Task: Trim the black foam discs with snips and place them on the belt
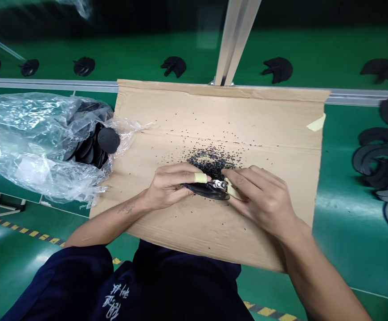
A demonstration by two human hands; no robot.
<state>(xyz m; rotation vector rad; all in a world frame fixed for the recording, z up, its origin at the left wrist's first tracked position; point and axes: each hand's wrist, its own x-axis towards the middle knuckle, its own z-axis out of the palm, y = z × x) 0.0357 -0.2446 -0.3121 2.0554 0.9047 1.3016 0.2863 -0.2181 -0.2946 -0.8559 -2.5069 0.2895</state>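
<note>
My left hand is closed around a flat black disc-shaped part, held edge-on over a sheet of brown cardboard. Its forefinger wears a band of yellowish tape. My right hand is closed on a small metal tool with a pale handle, pressed against the rim of the black part. A heap of tiny black shavings lies on the cardboard just beyond both hands.
A clear plastic bag full of black discs lies at the left. More black parts are piled on the green surface at the right. Several black parts sit on the green belt behind a metal rail.
</note>
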